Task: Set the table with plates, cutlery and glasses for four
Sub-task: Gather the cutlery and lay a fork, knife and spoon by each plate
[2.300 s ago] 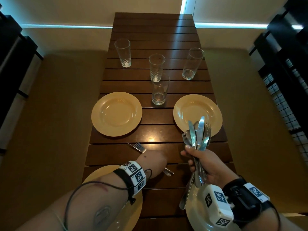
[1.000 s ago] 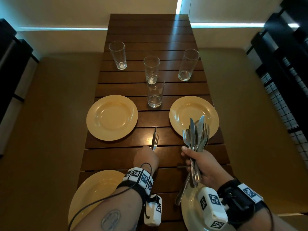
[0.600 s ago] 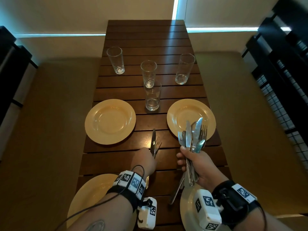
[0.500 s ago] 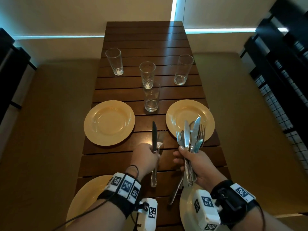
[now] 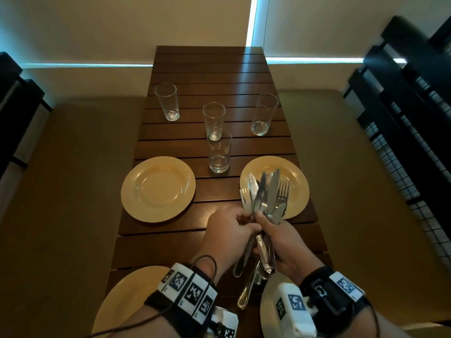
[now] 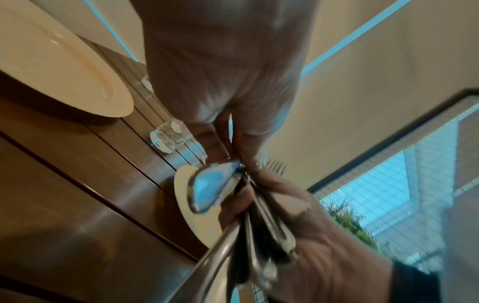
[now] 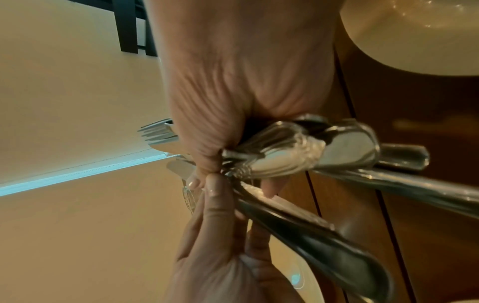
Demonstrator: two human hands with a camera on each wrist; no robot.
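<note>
Clamping the cutlery bundle (image 5: 264, 203) in a closed right hand (image 5: 284, 245) while the left hand (image 5: 227, 234) pinched one piece, the person risked spilling loosened pieces onto the desk (image 5: 170, 242).

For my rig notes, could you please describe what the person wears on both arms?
Both forearms are bare, no sleeves. The left wrist wears a black band with white square-code tags and a thin black cable. The right wrist wears a similar tagged black band. A white tagged box hangs beneath each.
</note>
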